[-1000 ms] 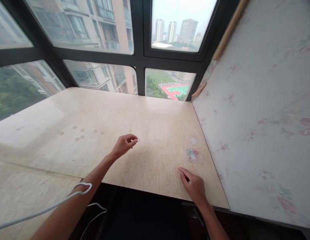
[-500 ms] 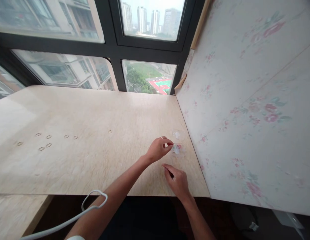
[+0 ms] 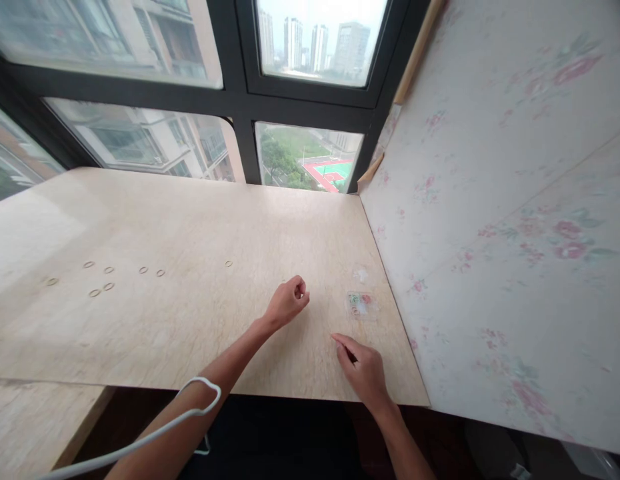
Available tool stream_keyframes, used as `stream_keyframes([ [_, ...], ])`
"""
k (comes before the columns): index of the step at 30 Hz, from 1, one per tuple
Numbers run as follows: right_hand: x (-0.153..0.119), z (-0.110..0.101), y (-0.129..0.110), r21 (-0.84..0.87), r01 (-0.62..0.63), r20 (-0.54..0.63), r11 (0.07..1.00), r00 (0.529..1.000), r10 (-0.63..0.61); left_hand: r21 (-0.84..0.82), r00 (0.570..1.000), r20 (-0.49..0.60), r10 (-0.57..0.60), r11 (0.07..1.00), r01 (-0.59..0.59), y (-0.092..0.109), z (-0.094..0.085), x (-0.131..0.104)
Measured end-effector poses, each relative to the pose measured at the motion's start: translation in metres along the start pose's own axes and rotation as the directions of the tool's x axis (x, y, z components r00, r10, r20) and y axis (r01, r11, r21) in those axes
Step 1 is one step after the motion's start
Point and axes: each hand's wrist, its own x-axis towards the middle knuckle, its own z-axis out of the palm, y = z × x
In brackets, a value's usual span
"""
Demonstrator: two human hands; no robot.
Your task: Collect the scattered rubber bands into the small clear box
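Observation:
My left hand (image 3: 287,303) is over the pale marbled counter, its fingers curled in to the thumb; whatever they hold, if anything, is too small to make out. Just behind its knuckles shows a faint small mark, perhaps a ring's edge. To the right, my right hand (image 3: 361,370) rests low near the counter's front edge, thumb and forefinger pinched together, with nothing nameable visible between them. Beyond it lies a small clear plastic box (image 3: 363,307) with green and red bits inside. A clear plastic piece (image 3: 361,273) lies behind the box.
Several thin rings (image 3: 109,287) lie scattered on the counter (image 3: 180,333) at the left, with one ring (image 3: 229,263) nearer the middle. A white cable (image 3: 140,440) loops across my left forearm. A flowered wall (image 3: 490,233) borders the right side; dark-framed windows (image 3: 310,107) stand behind.
My left hand has moved left, away from the clear box, which now shows fully. My right hand keeps its pinch near the front edge. The whole view has shifted slightly.

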Motion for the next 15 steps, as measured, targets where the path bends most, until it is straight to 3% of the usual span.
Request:
stream_keyframes([
  [8, 0.014, 0.005, -0.007, 0.092, -0.066, 0.05, 0.994, 0.997, 0.061, 0.093, 0.997, -0.076, -0.016, 0.995, 0.023, -0.056, -0.055, -0.03],
  [15, 0.062, 0.047, -0.065, 0.109, 0.1, 0.175, 0.989, 0.977, -0.118, 0.2, 0.998, -0.054, 0.025, 0.98, -0.014, -0.08, -0.096, -0.069],
])
